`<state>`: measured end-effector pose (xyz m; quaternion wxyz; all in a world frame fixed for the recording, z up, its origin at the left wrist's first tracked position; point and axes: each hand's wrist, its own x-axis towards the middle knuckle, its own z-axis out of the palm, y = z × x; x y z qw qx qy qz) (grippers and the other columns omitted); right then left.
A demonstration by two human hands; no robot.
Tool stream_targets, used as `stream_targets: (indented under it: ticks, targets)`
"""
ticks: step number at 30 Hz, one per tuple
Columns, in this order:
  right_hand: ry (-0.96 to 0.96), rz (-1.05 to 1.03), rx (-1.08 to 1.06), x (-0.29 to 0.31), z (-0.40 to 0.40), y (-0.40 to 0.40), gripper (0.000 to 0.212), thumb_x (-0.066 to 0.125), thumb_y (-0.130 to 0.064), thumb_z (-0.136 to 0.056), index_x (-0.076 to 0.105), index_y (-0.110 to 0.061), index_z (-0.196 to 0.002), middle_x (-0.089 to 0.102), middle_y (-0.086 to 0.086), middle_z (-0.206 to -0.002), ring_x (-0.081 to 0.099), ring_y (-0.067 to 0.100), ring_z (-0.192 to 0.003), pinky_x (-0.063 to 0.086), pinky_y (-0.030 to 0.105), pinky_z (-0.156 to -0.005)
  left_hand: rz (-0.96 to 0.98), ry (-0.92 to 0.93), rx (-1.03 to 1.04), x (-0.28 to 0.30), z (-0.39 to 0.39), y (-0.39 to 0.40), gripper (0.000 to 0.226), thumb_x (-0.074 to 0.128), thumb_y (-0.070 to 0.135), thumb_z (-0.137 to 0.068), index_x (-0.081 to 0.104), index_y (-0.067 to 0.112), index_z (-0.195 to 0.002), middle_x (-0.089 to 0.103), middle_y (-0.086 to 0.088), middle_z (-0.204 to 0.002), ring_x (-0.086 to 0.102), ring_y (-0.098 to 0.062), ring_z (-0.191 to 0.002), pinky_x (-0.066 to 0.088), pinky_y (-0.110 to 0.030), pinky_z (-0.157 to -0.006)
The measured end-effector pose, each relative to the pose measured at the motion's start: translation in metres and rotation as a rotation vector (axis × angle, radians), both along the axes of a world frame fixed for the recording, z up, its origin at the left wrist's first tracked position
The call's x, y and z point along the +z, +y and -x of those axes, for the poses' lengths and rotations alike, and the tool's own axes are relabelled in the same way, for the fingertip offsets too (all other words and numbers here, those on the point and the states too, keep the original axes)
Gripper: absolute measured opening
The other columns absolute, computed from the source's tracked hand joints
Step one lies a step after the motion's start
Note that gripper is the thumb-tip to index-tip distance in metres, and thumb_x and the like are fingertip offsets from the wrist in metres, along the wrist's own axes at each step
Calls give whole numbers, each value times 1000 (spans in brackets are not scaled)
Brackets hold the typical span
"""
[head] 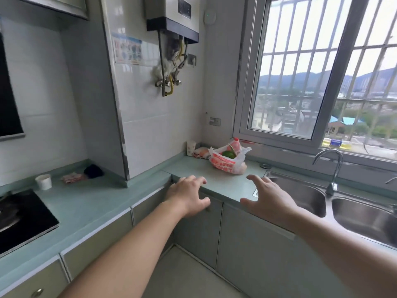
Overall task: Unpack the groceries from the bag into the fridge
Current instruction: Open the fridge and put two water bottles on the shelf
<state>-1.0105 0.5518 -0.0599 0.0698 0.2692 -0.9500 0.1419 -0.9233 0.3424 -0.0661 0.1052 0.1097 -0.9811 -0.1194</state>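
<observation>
Plastic, white with red print, the bag (228, 160) sits right of centre in the frame on the pale green surface (103, 198), in the corner below the window (322, 67) and just left of the sink (318, 197).

Head view, contents: a green round fruit or vegetable (229, 154) shows in the bag's open mouth, and a red-capped bottle (235, 144) stands up out of it. What lies lower in the bag cannot be told.

Head view, hands: the left hand (189, 195) is at centre frame, fingers spread and lightly bent, over the front edge of the surface; it holds nothing. The right hand (266, 198) is just right of it, fingers splayed wide, likewise holding nothing. Both point toward the bag and are apart from it. Whether either hand touches the surface edge cannot be told.

Head view, surroundings: a paper cup (44, 181) stands at the left of the frame near a black hob (21, 218); a second cup (190, 147) and a folded cloth (200, 152) lie just left of the bag. A water heater (171, 18) hangs at upper centre.

Progress, as judged: no fridge is in view and no item lies outside the bag, so unpacking appears not yet begun. Remaining work: take hold of the bag or its items, carry them to the fridge, and place each inside.
</observation>
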Motion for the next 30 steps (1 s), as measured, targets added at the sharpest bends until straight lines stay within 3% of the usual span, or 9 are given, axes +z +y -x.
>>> stream_targets:
  ticks: [9,15,20,25,30]
  targets:
    - [-56,44,-48,-26,143,-50,72,55,-58,-84,27,-30,-144,45,-1,-138,49,19,-121,48,35,-87,25,-51,-13,-13,143,-67,55,54,47,-86,41,33,-137,45,6,-141,41,-17,-130,41,-38,-101]
    - [-137,139,-40,-39,270,-85,70,57,-52,-87,29,-25,-145,42,1,-145,50,20,-122,48,34,-92,35,-125,25,-31,275,-90,54,52,48,-86,41,34,-137,44,7,-142,40,-17,-130,39,-38,-99]
    - [-178,166,-15,-37,360,-111,62,59,-46,-89,36,-22,-141,51,1,-136,52,18,-117,43,26,-81,30,-145,0,-42,368,-103,54,53,49,-86,43,31,-136,47,4,-139,42,-18,-128,36,-38,-104]
    - [-199,164,-64,-44,437,-135,61,59,-46,-86,40,-23,-139,53,2,-132,53,19,-114,46,32,-87,-6,-134,-12,-50,449,-134,55,52,50,-87,42,32,-138,46,5,-140,42,-18,-128,40,-40,-101]
    - [-178,103,-143,-57,508,-159,64,60,-49,-83,40,-23,-139,52,2,-133,53,20,-116,49,37,-89,-67,-78,-85,-64,542,-170,48,57,47,-83,52,28,-127,59,1,-122,52,-19,-115,46,-34,-93]
